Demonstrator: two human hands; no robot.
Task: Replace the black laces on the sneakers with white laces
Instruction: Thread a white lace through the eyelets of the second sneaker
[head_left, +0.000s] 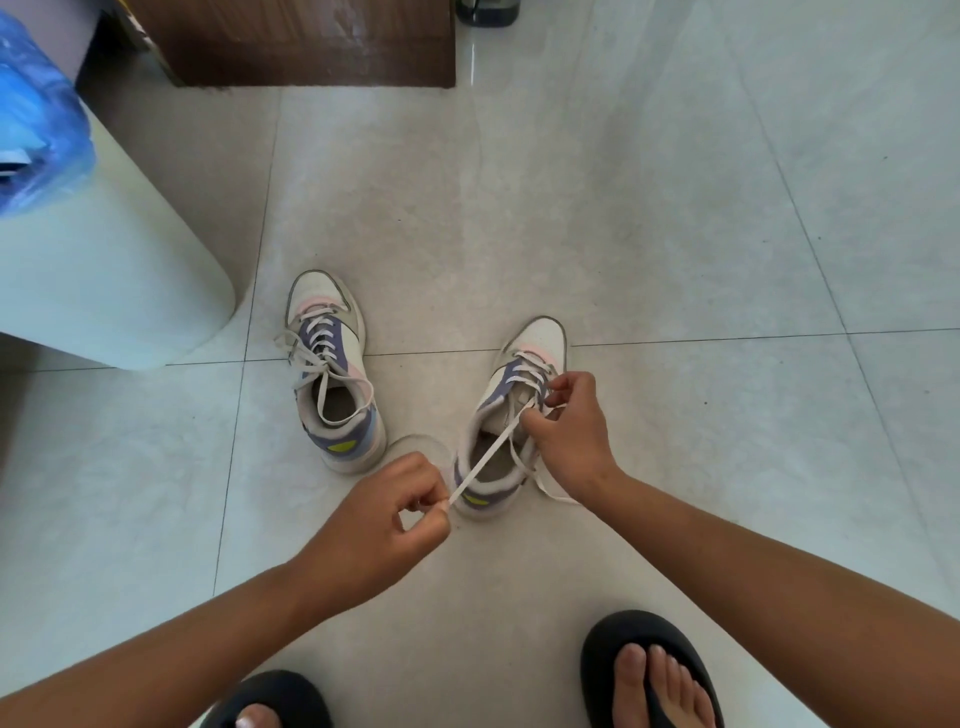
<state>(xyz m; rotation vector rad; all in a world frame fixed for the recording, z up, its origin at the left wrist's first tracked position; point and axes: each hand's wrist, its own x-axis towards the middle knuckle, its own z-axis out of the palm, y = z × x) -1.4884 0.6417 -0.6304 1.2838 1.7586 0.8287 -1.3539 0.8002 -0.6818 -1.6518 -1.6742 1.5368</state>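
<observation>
Two white sneakers with purple and pink panels stand on the tiled floor, toes pointing away. The left sneaker (332, 374) carries a white lace through its eyelets, ends lying loose. The right sneaker (514, 410) is partly laced with a white lace (485, 457). My left hand (387, 514) pinches one end of that lace and holds it taut toward me. My right hand (569, 426) rests over the sneaker's upper eyelets and pinches the lace there. A loose lace end trails on the floor under my right wrist. No black lace is visible.
A pale rounded cabinet (114, 270) with a blue plastic bag (36, 119) on it stands at the left. A brown wooden unit (311, 47) is at the back. My feet in black sandals (649, 670) are at the bottom edge.
</observation>
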